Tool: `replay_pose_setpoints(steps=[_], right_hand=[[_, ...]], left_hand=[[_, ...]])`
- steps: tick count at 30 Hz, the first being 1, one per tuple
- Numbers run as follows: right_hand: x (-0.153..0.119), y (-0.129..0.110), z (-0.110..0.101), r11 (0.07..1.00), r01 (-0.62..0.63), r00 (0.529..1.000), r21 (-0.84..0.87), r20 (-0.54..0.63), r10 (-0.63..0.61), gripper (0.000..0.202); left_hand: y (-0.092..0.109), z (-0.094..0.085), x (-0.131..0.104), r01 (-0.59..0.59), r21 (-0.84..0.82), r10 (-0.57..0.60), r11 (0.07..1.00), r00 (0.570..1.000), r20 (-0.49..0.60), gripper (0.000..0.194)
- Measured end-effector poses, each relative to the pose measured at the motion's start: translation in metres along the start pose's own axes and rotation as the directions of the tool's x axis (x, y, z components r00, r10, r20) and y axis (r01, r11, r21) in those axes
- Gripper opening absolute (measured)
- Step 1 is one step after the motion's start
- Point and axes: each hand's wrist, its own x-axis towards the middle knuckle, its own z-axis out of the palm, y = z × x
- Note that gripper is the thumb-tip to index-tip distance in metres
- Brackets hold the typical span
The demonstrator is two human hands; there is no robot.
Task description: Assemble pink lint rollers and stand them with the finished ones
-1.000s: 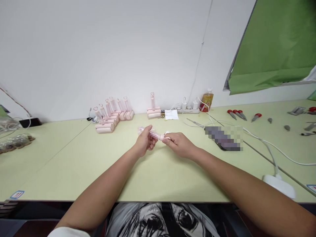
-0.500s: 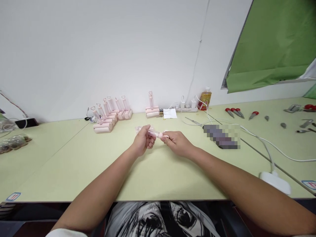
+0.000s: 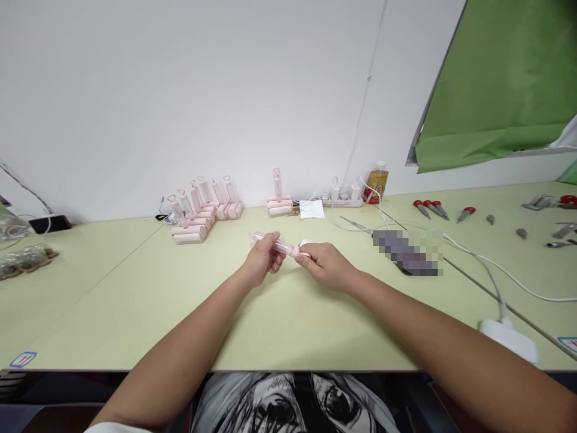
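Observation:
Over the middle of the table, my left hand (image 3: 261, 261) is wrapped round the clear tube of a pink lint roller handle (image 3: 285, 246). Its thumb lies along the top and the fingers curl beneath. My right hand (image 3: 328, 264) pinches the pink end, where a pale loop shows partly between the fingers. The two hands are a short gap apart. Behind them to the left stand several pink lint rollers (image 3: 188, 234) with clear upright handles and heart-shaped loops. Another pink lint roller (image 3: 279, 207) stands alone by the wall.
A power strip (image 3: 345, 202) with white plugs, a white paper (image 3: 311, 208) and a bottle (image 3: 376, 182) line the wall. Right of my hands lie a blurred-out dark object (image 3: 408, 252), cables and a white adapter (image 3: 509, 340). Several red-and-grey tools (image 3: 436, 208) lie farther right.
The whole view has shifted slightly. Both hands keep their grip on the handle, with hardly any movement between them.

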Motion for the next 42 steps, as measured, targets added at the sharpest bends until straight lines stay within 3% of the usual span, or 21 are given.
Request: replay_pose_setpoints(steps=[17,29,36,42], right_hand=[[-0.001,-0.005,0.005,0.999,-0.044,0.999,-0.004,0.0,0.044,0.034],[-0.001,-0.006,0.01,0.995,-0.097,0.995,-0.014,-0.003,0.097,0.032],[-0.003,-0.004,0.012,0.989,-0.081,0.997,-0.125,-0.021,0.079,0.034],[-0.003,-0.002,0.017,0.973,-0.08,0.997,-0.214,-0.023,0.077,0.034]], left_hand=[[-0.005,-0.001,0.001,-0.188,0.036,0.19,0.982,0.979,-0.07,0.036],[0.0,0.004,-0.005,-0.244,0.146,0.258,0.959,0.962,-0.092,0.037],[-0.003,0.013,-0.006,-0.147,-0.054,0.137,0.988,0.978,-0.154,0.034],[-0.012,0.022,-0.004,-0.138,-0.236,0.084,0.962,0.97,-0.228,0.034]])
